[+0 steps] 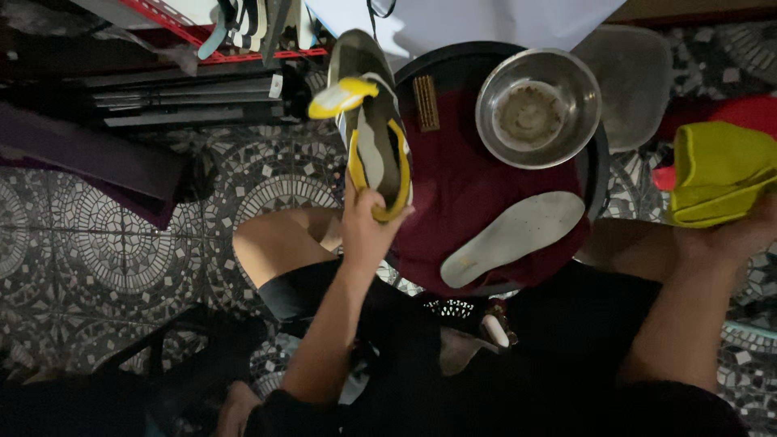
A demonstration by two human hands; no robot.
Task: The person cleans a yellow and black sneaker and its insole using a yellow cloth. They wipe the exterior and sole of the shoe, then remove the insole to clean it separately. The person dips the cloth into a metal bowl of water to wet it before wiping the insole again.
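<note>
Shoe (372, 137) up in my left hand (368, 226), gripped at the heel beside the round tray (453, 186). Right hand (740, 235) closed on yellow cloth (716, 174). Insole (514, 239) and steel bowl (538, 105) on tray. Looks mid-clean; wiping needs cloth brought across.

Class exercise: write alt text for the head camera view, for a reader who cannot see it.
A person's left hand holds up a yellow-trimmed shoe, while the right hand grasps a yellow cloth. Between them, an insole and steel bowl rest on a dark red tray.
</note>
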